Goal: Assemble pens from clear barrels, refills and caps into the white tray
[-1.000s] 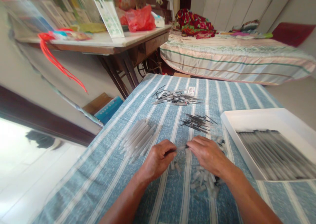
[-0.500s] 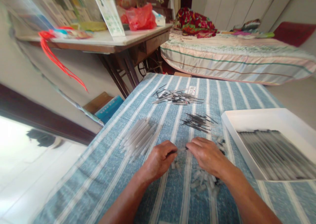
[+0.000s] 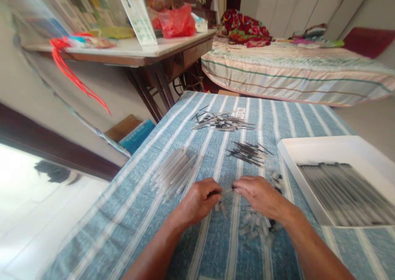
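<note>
A slim translucent pen barrel (image 3: pixel 227 190) spans the gap between my hands. My left hand (image 3: pixel 200 197) is closed around one end of it. At the other end, my right hand (image 3: pixel 254 193) pinches a small dark tip, partly hidden by the fingers. Left of my hands lies a pile of translucent pen barrels (image 3: pixel 175 169). Beyond my right hand is a bunch of thin black refills (image 3: pixel 249 153). Small clear pen caps (image 3: pixel 257 224) are scattered under and beside my right wrist, with a few pieces (image 3: pixel 220 207) close to my left thumb.
On the right stands a white box (image 3: pixel 288 160) holding a row of grey, dark-ended pens (image 3: pixel 342 193). A mixed heap of thin sticks (image 3: pixel 222 121) lies farther back on the striped tablecloth (image 3: pixel 123 214). Beyond are a wooden desk (image 3: pixel 173 52) and a bed (image 3: pixel 293 72).
My right hand has shifted very slightly, and a bit more of the barrel shows between my hands. The piles and the box look unchanged.
</note>
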The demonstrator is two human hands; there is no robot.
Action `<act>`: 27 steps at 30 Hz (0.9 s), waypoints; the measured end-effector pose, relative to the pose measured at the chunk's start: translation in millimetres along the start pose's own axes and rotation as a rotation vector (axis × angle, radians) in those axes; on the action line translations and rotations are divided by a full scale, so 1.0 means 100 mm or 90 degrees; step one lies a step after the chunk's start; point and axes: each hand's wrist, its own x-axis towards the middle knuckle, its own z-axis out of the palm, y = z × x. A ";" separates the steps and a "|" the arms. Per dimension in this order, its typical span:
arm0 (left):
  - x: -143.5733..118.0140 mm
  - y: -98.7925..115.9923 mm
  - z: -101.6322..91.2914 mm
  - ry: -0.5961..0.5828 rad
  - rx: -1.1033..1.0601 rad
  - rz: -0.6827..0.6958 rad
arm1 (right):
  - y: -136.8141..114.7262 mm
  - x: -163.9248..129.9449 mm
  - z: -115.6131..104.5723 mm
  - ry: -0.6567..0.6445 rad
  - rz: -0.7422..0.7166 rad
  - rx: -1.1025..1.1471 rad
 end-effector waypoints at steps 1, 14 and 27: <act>0.00 0.01 0.00 0.007 -0.002 -0.008 | 0.00 0.00 0.00 0.006 -0.002 0.007; -0.02 0.02 0.01 0.013 -0.028 -0.032 | 0.05 0.01 0.04 0.018 -0.005 0.071; -0.02 0.02 -0.02 0.016 -0.072 -0.034 | 0.03 0.00 0.02 0.049 0.074 0.181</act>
